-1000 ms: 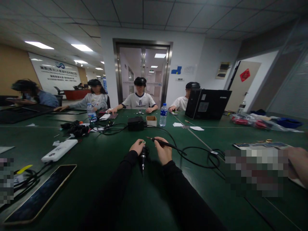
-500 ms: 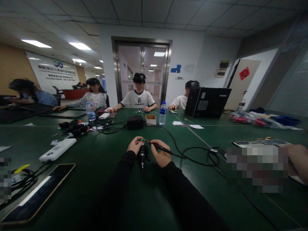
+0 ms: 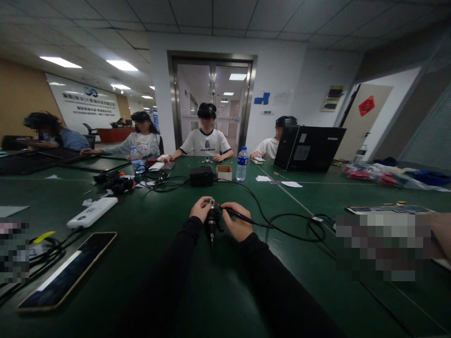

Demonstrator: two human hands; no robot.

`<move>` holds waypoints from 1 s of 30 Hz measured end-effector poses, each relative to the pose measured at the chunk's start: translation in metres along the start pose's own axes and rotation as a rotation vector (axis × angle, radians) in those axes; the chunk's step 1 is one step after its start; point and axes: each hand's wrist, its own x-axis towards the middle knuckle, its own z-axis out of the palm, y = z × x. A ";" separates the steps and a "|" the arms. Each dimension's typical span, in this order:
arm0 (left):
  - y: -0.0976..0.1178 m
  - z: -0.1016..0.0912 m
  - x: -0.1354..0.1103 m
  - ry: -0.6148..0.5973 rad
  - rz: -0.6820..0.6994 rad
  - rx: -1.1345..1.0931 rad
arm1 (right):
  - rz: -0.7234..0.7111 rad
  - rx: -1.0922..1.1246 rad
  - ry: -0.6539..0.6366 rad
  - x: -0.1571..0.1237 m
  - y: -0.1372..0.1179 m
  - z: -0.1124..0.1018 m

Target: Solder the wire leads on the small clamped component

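At the middle of the head view, my left hand (image 3: 200, 210) is closed, with thumb and fingertips pinching a small green piece (image 3: 212, 201), perhaps a circuit board. My right hand (image 3: 238, 223) is wrapped round a black soldering iron (image 3: 237, 214), held like a pen with its tip pointing left at the green piece. Whether the tip touches it is too small to tell. Between my hands is a black tool with a pointed metal end (image 3: 212, 227), its point towards me. Its upper end lies beside my left fingertips.
A black box (image 3: 200, 176), a small open carton (image 3: 224, 172) and a water bottle (image 3: 242, 164) stand ahead. Black cable (image 3: 298, 238) loops at right. A phone (image 3: 70, 270) and white power strip (image 3: 92, 212) lie left. Several people sit around the green table; another person's hand (image 3: 440, 234) is at right.
The whole view has shifted slightly, so things appear a little further right and higher. My hands keep the same hold on the green piece and the soldering iron.
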 end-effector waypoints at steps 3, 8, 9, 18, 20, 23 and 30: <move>0.000 0.000 0.000 0.004 0.009 0.010 | -0.002 0.006 -0.003 0.000 0.001 0.001; 0.003 0.001 -0.002 0.020 0.018 0.035 | -0.006 0.008 -0.005 -0.001 0.001 0.001; 0.003 0.001 -0.002 0.022 0.020 0.034 | -0.008 0.006 -0.002 -0.001 0.001 0.001; -0.005 -0.003 0.002 0.022 0.037 0.075 | 0.002 -0.009 0.037 0.000 0.000 -0.002; -0.004 -0.002 0.001 0.029 0.034 0.062 | 0.001 -0.009 0.036 0.000 0.000 -0.002; 0.000 -0.001 -0.001 0.040 0.027 0.047 | 0.008 -0.009 0.026 -0.001 0.000 -0.002; 0.006 0.001 -0.004 0.045 0.022 0.014 | 0.011 -0.025 0.011 -0.001 0.000 -0.002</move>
